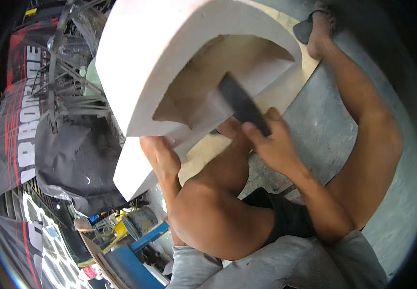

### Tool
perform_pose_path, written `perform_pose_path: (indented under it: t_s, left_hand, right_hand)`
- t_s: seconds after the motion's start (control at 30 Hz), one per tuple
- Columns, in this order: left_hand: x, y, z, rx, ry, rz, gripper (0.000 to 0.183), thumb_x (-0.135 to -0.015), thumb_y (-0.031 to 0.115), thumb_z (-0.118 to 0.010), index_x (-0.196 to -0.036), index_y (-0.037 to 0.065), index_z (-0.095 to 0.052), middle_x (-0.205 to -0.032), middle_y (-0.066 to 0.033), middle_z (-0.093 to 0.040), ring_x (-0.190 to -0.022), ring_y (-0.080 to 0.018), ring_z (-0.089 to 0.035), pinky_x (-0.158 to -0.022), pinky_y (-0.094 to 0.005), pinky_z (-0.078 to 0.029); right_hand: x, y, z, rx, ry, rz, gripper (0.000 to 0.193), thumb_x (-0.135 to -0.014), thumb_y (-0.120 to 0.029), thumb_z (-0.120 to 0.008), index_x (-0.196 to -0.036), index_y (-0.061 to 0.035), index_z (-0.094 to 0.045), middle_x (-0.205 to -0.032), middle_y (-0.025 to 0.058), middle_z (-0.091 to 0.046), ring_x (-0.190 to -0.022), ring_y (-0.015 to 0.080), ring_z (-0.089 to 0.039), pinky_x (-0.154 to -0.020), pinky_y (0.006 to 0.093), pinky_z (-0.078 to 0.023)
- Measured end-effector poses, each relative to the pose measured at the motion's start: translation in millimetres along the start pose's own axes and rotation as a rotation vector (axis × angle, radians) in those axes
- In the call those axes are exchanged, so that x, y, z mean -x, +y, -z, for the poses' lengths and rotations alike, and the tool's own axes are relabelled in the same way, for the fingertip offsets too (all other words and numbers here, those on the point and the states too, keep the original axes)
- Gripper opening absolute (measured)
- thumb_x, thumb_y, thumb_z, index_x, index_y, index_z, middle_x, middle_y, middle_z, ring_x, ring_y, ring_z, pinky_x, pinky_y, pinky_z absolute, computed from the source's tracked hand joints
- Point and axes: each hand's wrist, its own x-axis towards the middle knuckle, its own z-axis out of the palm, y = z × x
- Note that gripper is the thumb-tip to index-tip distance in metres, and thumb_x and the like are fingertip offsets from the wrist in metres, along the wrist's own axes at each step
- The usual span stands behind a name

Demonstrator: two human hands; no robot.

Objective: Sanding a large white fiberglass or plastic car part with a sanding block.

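A large white molded shell (136, 62) with a wide, rough-edged opening stands tilted in front of me. My right hand (276, 147) is closed round the near end of a dark, flat sanding block (244, 103). The block's far end is over the lower part of the opening and slightly blurred; whether it touches the shell I cannot tell. My left hand (162, 156) is at the shell's near left edge, closed against it, with its fingertips hidden by the shell.
A pale yellowish board (305, 77) lies under the shell on the grey concrete floor (314, 120). My bent legs are on both sides of my right arm. At left are a metal frame (54, 72), a black cover (78, 164) and a printed banner (6, 130). A blue board (136, 260) and clutter are at lower left.
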Motion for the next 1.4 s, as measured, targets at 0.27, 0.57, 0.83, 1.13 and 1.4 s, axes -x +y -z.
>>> perform_pose_path:
  t_s: [0.27, 0.57, 0.83, 1.13, 1.4]
  left_hand:
    - [67.8, 29.5, -24.8, 0.116, 0.043, -0.356, 0.033, -0.1, 0.003, -0.057, -0.132, -0.007, -0.055, -0.077, -0.013, -0.068, -0.06, -0.0156, -0.062, -0.062, -0.0277, -0.051]
    - [42.8, 24.0, -84.3, -0.668, -0.333, 0.084, 0.063, -0.101, 0.029, -0.056, -0.154, 0.0, -0.037, -0.07, -0.0205, -0.068, -0.064, -0.0396, -0.069, -0.065, -0.0466, -0.055]
    - [22.4, 10.5, -79.9, -0.746, -0.711, -0.01, 0.06, -0.102, 0.036, -0.053, -0.15, 0.001, -0.044, -0.094, -0.0315, -0.069, -0.085, -0.0466, -0.068, -0.078, -0.0498, -0.055]
    - [15.3, 56.7, 41.5, -0.173, 0.061, -0.331, 0.039, -0.107, 0.02, -0.05, -0.129, -0.011, -0.06, -0.094, -0.0126, -0.073, -0.092, -0.016, -0.066, -0.089, -0.0303, -0.049]
    - [-35.1, -6.9, 13.2, -0.671, -0.11, -0.205, 0.053, -0.099, 0.023, -0.043, -0.146, 0.001, -0.049, -0.15, -0.0247, -0.047, -0.144, -0.0436, -0.035, -0.122, -0.0552, -0.017]
  right_hand:
    - [-1.6, 12.9, 64.6, -0.035, 0.252, -0.264, 0.033, -0.098, -0.029, -0.07, -0.093, -0.0004, -0.053, -0.081, 0.0064, -0.057, -0.075, 0.0155, -0.054, -0.07, 0.0334, -0.047]
    - [0.1, -0.1, 73.0, -0.162, 0.152, -0.294, 0.034, -0.099, -0.032, -0.07, -0.1, -0.0005, -0.059, -0.085, 0.0026, -0.059, -0.076, 0.0102, -0.054, -0.066, 0.0292, -0.045]
    - [1.2, 5.1, 65.9, 0.155, 0.067, -0.222, 0.038, -0.098, -0.034, -0.065, -0.106, 0.003, -0.068, -0.095, 0.0221, -0.064, -0.09, 0.0388, -0.065, -0.081, 0.0458, -0.049]
    - [17.5, -7.0, -3.9, 0.329, -0.194, 0.001, 0.039, -0.1, -0.031, -0.057, -0.127, -0.0026, -0.063, -0.106, 0.0316, -0.06, -0.099, 0.0511, -0.061, -0.089, 0.0557, -0.049]
    - [34.3, -26.8, -36.6, 0.077, -0.089, 0.236, 0.041, -0.097, -0.025, -0.062, -0.126, 0.004, -0.061, -0.116, 0.031, -0.058, -0.111, 0.0476, -0.058, -0.1, 0.0495, -0.046]
